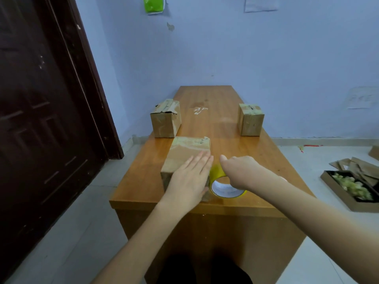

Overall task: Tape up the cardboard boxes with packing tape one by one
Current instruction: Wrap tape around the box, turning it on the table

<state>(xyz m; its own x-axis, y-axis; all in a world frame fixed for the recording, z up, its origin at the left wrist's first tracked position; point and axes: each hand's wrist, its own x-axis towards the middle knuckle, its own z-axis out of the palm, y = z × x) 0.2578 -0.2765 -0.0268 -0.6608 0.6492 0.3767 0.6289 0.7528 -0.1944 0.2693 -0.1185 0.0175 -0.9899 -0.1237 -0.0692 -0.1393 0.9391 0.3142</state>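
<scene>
— What are the hands doing?

— The left hand (189, 177) lies flat on top of the nearest cardboard box (184, 160), fingers straight and together, pressing down. The right hand (239, 173) grips the roll of yellow packing tape (223, 186), fingers curled over its rim, thumb stuck out towards the box.

— Where's the roll?

— Just beside the box's right side, near the front edge of the wooden table (235, 128). It's tilted so its white core faces us. I can't tell whether any tape has been pulled onto the box yet; the hands hide that edge.

— And the box itself?

— It sits at the near left of the table, with glossy tape across its far end.

— Other boxes?

— Two more, further back. The left box (166, 119) stands behind the near one, its top patched with tape and a flap edge ragged. The right box (250, 119) stands well apart on the other side, its top taped over. Between them a scrap of clear tape (200, 110) is stuck to the tabletop.

— Anything around the table?

— A dark door (41, 111) on the left, and on the floor to the right a shallow tray (336, 193) holding pale scraps, with cardboard pieces (356, 166) behind it.
</scene>
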